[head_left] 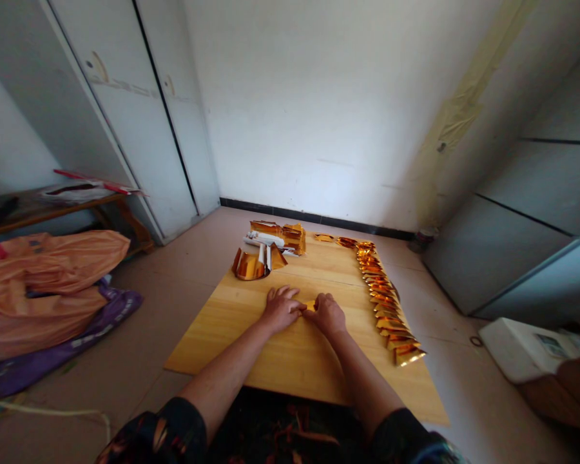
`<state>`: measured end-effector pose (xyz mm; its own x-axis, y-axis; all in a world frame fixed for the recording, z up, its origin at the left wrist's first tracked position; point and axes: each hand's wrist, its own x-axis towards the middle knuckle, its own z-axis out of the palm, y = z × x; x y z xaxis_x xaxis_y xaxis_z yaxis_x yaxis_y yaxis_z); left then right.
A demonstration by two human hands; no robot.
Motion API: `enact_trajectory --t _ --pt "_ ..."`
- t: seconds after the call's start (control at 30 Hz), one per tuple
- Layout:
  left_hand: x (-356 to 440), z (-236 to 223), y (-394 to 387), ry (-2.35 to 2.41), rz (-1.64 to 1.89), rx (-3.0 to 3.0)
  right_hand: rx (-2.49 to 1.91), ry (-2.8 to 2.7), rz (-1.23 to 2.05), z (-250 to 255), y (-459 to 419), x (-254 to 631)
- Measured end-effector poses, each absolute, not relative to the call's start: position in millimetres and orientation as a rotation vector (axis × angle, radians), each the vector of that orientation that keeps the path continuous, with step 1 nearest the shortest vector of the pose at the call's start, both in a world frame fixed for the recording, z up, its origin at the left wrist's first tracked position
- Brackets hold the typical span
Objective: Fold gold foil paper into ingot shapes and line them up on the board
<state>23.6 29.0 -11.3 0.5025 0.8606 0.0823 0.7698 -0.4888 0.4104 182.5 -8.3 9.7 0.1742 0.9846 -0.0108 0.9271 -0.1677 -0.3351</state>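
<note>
A small piece of gold foil paper (pixel 310 305) lies low over the middle of the wooden board, between my two hands. My left hand (pixel 281 309) pinches its left end with thumb and forefinger, the other fingers bent over the board. Closed around the right end is my right hand (pixel 330 314), its knuckles up. The hands partly cover the paper, so its exact shape is hidden. Down the board's right side runs a row of folded gold foil pieces (pixel 384 296), overlapping one another. Flat sheets of gold foil (pixel 251 264) curl at the back left.
The wooden board (pixel 212 341) is the work surface. White paper rolls (pixel 265 240) lie among the foil at the back. An orange plastic bag (pixel 53 270) and a purple bag (pixel 77 338) are on the floor at left. A white box (pixel 524 348) stands at right.
</note>
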Motion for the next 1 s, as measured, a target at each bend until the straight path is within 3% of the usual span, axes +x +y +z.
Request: enact_trajectory --t 1.0 --pt "21.7 -7.8 26.3 1.341 0.391 2.436 -2.026 -1.795 0.689 7.4 11.8 222.6"
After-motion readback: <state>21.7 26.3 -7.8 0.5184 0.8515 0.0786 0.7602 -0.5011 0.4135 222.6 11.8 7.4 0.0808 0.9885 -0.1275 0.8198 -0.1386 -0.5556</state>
